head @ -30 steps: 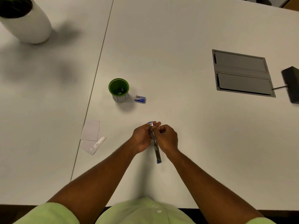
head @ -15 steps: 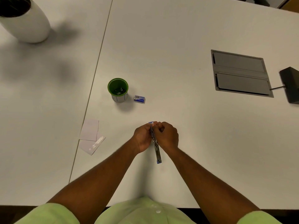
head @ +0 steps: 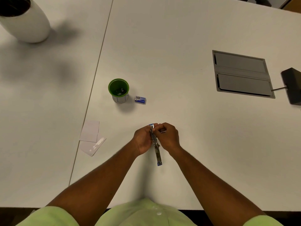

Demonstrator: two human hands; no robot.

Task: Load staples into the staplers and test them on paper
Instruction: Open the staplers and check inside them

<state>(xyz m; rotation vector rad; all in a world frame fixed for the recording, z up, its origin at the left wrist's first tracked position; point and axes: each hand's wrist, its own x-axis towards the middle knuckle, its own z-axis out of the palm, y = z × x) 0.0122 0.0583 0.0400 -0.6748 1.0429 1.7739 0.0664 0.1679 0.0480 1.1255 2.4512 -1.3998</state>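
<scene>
Centrally, near table's front edge: stapler (head: 156, 148) swung open lengthwise, far half gripped in left hand (head: 143, 139). Right hand (head: 167, 136) fingers curled, pinching at the far end; what it pinches too small to tell. Staple box (head: 140, 99) beside green cup (head: 118, 90); paper slips (head: 92, 137) to the left.

— What sort of place is this?

— An office or meeting room, most likely. Two white tables (head: 162, 46) are pushed together, their seam running from 12 toward 7 o'clock.

— What else points that way?

— At 2 o'clock a grey cable hatch (head: 242, 74) sits flush in the tabletop, with a dark block on a lead (head: 292, 85) beside it. A green pen cup (head: 118, 90) stands near the centre and a big white planter (head: 24, 20) at 10 o'clock, though its contents are unclear.
</scene>
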